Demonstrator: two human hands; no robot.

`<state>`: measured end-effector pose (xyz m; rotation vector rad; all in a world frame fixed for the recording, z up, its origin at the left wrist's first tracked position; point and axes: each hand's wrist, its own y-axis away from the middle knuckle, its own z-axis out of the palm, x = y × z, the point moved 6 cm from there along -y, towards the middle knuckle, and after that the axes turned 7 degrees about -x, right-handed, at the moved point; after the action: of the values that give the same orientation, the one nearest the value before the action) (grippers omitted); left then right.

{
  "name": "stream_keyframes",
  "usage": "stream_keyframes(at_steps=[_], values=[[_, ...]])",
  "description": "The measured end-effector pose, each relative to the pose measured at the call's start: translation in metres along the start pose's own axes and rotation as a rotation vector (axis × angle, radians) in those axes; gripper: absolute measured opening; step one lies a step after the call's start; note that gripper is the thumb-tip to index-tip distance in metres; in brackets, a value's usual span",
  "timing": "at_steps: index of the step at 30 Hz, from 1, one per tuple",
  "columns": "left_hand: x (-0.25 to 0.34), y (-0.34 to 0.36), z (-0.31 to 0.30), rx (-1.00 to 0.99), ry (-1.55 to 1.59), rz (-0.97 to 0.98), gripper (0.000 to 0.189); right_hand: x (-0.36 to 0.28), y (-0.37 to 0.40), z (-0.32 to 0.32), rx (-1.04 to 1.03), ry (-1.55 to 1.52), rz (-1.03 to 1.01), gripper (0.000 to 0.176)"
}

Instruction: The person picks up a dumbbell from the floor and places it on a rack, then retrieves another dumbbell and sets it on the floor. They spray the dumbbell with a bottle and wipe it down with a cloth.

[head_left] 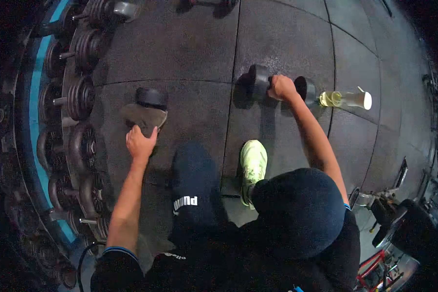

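My right hand (281, 88) is closed around the handle of a black dumbbell (258, 82), which lies on the dark floor with a thick round head on either side of my fist. On the left, my left hand (141, 142) has its fingertips and thumb at the near edge of a brownish flat piece with a pale rim (143, 116). Just beyond that piece, and partly covered by it, is a black rounded block like a dumbbell head (152, 97). A clear bottle with yellowish liquid (343, 100) lies close to the right end of the dumbbell.
A rack of dumbbells and weights (80, 97) runs along the left side, with a blue strip (35, 92). My yellow-green shoe (253, 163) is between my arms. Another dumbbell (211, 2) shows at the top edge. Gym equipment (389, 214) stands at the lower right.
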<state>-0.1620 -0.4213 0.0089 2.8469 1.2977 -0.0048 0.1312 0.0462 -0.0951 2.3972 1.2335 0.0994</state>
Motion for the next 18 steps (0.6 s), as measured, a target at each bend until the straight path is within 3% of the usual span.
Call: stream_keyframes(at_steps=[4, 6, 10, 12, 14, 16, 17, 18], values=[[0.02, 0.003, -0.005, 0.032, -0.017, 0.043, 0.056, -0.003, 0.003, -0.006, -0.06, 0.001, -0.115, 0.039], [0.028, 0.002, 0.0, -0.064, -0.016, -0.004, 0.061, -0.003, 0.003, -0.005, -0.076, -0.028, -0.103, 0.039], [0.023, -0.001, -0.007, -0.215, -0.079, -0.095, 0.087, -0.008, 0.01, -0.008, -0.163, -0.07, -0.008, 0.031], [0.034, 0.0, -0.05, -0.249, -0.166, -0.298, 0.107, 0.002, 0.023, 0.008, -0.17, -0.117, 0.019, 0.029], [0.022, 0.012, -0.115, -0.386, -0.011, -0.371, 0.109, 0.004, 0.069, 0.021, -0.205, -0.158, 0.073, 0.034], [-0.003, 0.061, -0.204, -0.522, 0.163, -0.268, 0.093, 0.04, 0.135, 0.085, -0.294, -0.192, 0.068, 0.041], [-0.024, 0.103, -0.236, -0.591, 0.238, -0.224, 0.083, 0.027, 0.19, 0.045, -0.323, -0.442, 0.086, 0.037], [-0.049, 0.155, -0.271, -0.644, 0.322, -0.176, 0.074, 0.071, 0.237, 0.093, -0.319, -0.531, 0.094, 0.033]])
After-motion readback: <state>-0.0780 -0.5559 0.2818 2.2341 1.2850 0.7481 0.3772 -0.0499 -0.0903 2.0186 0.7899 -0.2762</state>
